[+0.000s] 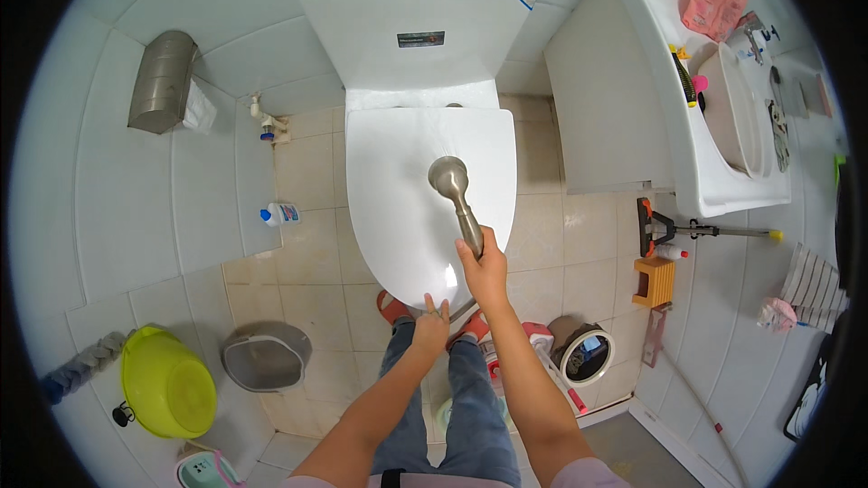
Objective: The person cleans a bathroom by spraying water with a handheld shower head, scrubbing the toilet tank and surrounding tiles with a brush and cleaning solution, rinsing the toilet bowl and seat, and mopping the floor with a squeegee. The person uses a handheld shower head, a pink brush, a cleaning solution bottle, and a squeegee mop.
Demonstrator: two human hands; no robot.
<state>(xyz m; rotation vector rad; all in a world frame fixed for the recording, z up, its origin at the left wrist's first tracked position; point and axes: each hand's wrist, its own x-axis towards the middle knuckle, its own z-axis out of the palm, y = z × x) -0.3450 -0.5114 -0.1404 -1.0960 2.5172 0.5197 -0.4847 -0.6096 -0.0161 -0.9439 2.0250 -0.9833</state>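
Observation:
A closed white toilet lid lies before me, below the toilet's tank. My right hand is wrapped around the handle of a metal shower head, held over the lid; fine streaks of water show near its head. My left hand is at the lid's front edge, two fingers extended onto or just above it. Whether they touch the lid is hard to tell. Nothing shows in the left hand; its palm side is hidden.
A grey bin and yellow-green basin stand at lower left, a bottle by the left wall. At right are a washbasin, a squeegee-like tool, an orange stool and a waste bin.

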